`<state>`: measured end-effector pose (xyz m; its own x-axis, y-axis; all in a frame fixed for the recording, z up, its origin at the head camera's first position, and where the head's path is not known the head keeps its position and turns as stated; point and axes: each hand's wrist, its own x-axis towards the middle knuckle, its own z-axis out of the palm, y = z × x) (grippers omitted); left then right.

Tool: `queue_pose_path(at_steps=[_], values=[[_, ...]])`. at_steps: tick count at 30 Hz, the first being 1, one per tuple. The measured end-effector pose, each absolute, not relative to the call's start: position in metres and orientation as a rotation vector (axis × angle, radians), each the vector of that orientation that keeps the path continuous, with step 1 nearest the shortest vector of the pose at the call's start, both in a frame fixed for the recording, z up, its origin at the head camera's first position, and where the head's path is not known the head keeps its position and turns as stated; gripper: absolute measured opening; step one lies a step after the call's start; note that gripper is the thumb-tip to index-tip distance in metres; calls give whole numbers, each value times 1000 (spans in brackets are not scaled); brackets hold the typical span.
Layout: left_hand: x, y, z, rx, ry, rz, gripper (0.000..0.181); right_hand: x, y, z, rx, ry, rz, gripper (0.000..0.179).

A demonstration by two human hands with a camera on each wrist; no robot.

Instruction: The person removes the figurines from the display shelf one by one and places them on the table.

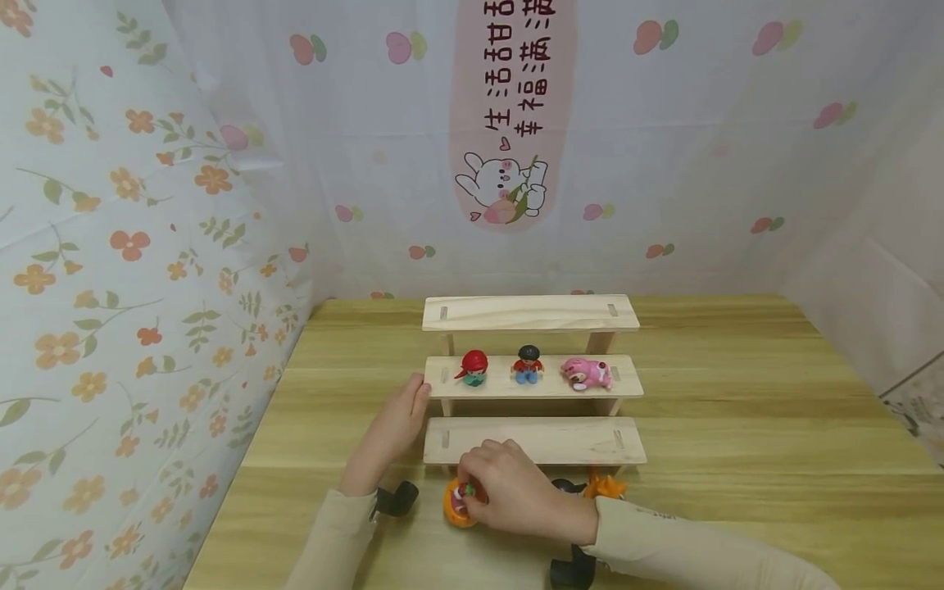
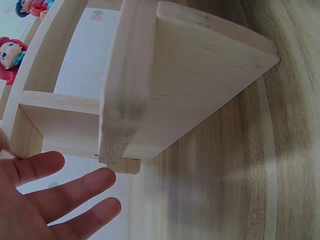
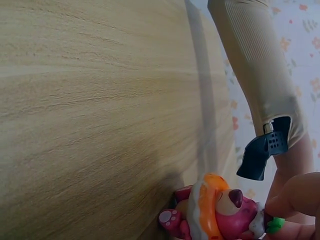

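Stand (image 1: pixel 531 313) on the bench (image 1: pixel 737 459), rising toward the far side. Your middle shelf (image 1: pixel 497 370), left to right: scarf doll (image 1: pixel 474 367), cap doll (image 1: pixel 527 367), lying toy (image 1: pixel 587 374). Near, before the stand's left half: bear toy (image 1: pixel 457 506), in your right grip (image 1: pixel 509 492). Right of it, two toys (image 1: pixel 605 487). Left grip (image 1: pixel 394 422) at middle shelf's left end.

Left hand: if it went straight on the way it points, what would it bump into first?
Probably the wooden shelf's middle step, at its left end. The left hand seems to touch it there, though depth is hard to judge.
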<state>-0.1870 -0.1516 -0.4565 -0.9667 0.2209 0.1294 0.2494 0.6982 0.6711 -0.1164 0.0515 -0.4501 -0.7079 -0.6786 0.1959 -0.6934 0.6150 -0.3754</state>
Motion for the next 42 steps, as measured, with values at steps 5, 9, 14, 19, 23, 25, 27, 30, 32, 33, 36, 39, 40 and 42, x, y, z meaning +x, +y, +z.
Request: queue_pose_path(at_steps=[5,9,14,19,23,25,27,30,32,33,36,39,40,42], values=[[-187,-152,-457,-406,-2842,-1125,18,-116,52,-452,1187,-2778,683,21],[-187,-152,-458,-401,-2849,-1121,18,-115,53,-451,1174,-2802,685,21],[-187,-153,-458,-403,-2846,-1131,17,-112,58,-443,1124,-2823,708,19],[-187,-153,-458,-396,-2854,-1133,19,-110,64,-438,1082,-2792,686,17],[-187,-152,-458,-381,-2867,-1130,21,-108,68,-436,1059,-2791,692,16],[-187,-152,-458,-381,-2870,-1133,21,-108,71,-435,1047,-2787,696,15],[-187,-152,-458,-376,-2871,-1138,21,-108,73,-433,1035,-2777,701,14],[-187,-152,-459,-380,-2870,-1143,22,-108,78,-432,1020,-2751,688,13],[-187,-152,-459,-379,-2870,-1143,22,-108,80,-431,1008,-2740,677,13],[-187,-152,-459,-381,-2871,-1139,22,-108,82,-430,1002,-2735,675,13],[-187,-152,-459,-384,-2871,-1141,21,-107,86,-429,981,-2733,665,13],[-187,-152,-458,-382,-2875,-1143,21,-106,91,-428,950,-2734,653,14],[-186,-152,-457,-385,-2875,-1142,22,-107,93,-428,940,-2731,644,14],[-186,-153,-457,-384,-2879,-1150,22,-107,97,-427,918,-2721,625,14]])
